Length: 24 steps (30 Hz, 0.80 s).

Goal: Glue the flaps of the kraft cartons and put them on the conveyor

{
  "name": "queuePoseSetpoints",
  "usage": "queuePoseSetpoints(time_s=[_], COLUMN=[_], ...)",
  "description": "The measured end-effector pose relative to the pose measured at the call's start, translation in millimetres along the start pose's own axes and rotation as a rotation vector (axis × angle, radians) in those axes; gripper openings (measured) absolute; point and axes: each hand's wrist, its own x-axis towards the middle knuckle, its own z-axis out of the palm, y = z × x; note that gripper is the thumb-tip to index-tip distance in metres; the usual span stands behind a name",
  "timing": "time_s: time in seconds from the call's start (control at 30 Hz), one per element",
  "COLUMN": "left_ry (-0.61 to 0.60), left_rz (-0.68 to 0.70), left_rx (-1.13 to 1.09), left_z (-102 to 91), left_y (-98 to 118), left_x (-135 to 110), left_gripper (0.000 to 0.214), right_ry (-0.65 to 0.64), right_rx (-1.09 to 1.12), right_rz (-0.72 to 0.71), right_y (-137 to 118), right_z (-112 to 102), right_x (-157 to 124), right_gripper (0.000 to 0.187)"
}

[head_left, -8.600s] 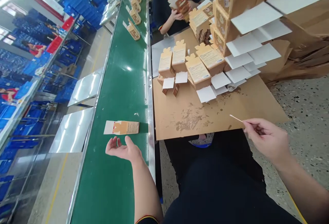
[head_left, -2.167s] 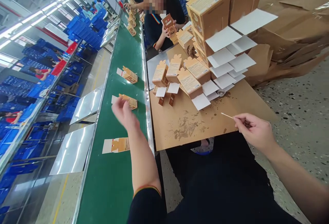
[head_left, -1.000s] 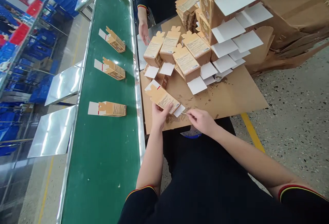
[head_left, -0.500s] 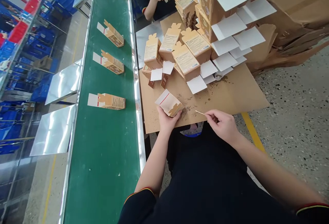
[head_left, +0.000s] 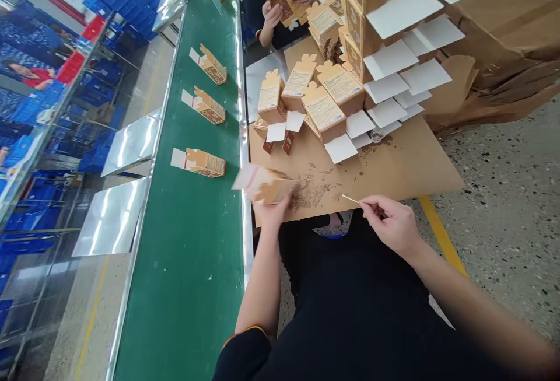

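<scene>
My left hand (head_left: 272, 213) is wrapped round a small tan cardboard box (head_left: 272, 185), blurred by motion, with its white flap pointing left over the metal edge of the conveyor. In my right hand (head_left: 391, 220) a thin cotton swab (head_left: 350, 199) is pinched between thumb and fingers, its pale tip pointing left above the cardboard-covered table (head_left: 394, 171). Dark wet marks spot the cardboard between the hands. Beyond them stand several tan boxes (head_left: 324, 112) with open tabs and white flaps. A small round clear dish (head_left: 377, 135) sits beside the flaps.
On my left runs a green conveyor belt (head_left: 188, 252) carrying several boxes (head_left: 205, 163). Stacked boxes (head_left: 356, 31) with white flaps rise at the back right. Across the table, a co-worker's hands (head_left: 272, 14) hold flat brown cardboard. Brown paper (head_left: 503, 66) lies at the right.
My left hand has carried the box leftward from the table toward the conveyor, turning it so it lies more sideways. My right hand still holds the swab. The co-worker's cardboard has opened out. The view has shifted.
</scene>
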Motion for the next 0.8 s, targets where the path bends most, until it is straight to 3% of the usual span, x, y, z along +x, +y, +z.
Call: queuePoseSetpoints(time_s=[0.1,0.17,0.23,0.3,0.37,0.4,0.5,0.57,0.6,0.67,0.73,0.8], left_ry=[0.394,0.54,0.608,0.592,0.602,0.665,0.996,1.071,1.017,0.777,0.532,0.407], left_rz=[0.053,0.05,-0.084,-0.219,-0.244,-0.212,-0.004,0.169,0.237,0.311,0.407,0.494], left_rx=[0.016,0.097,0.15,0.152,0.157,0.184,0.351,0.355,0.304,0.172,0.225,0.324], left_z=[-80.1,-133.5,-171.3,-188.9,-191.0,-188.6,-173.9,-157.0,-146.0,-120.2,-93.6,-67.9], left_y=[-11.4,-20.9,-30.9,-39.3,-43.3,-42.8,-28.9,-6.8,8.2,45.2,87.1,127.0], left_x=[17.1,25.0,26.6,21.7,12.6,8.0,5.3,21.4,35.8,75.0,121.0,165.5], left_gripper=[0.111,0.119,0.113,0.105,0.101,0.099,0.075,0.049,0.038,0.027,0.032,0.04], right_ry=[0.028,0.036,0.032,0.02,0.016,0.023,0.066,0.102,0.121,0.155,0.174,0.188], right_rx=[-0.015,-0.002,0.03,0.062,0.075,0.072,0.045,0.033,0.03,0.022,0.005,-0.022], right_rz=[0.027,0.041,0.051,0.056,0.055,0.053,0.048,0.057,0.064,0.079,0.082,0.083], right_y=[7.1,10.4,11.6,11.2,10.6,10.8,14.3,18.5,20.4,22.5,20.7,15.7], right_z=[-5.8,-5.6,-2.8,-0.2,-0.8,-2.8,-13.2,-20.8,-23.9,-28.5,-31.2,-33.0], right_x=[1.7,4.3,8.6,14.0,19.0,20.8,23.2,23.1,23.0,23.2,22.9,21.3], right_gripper=[0.029,0.032,0.035,0.036,0.036,0.036,0.037,0.037,0.037,0.037,0.036,0.034])
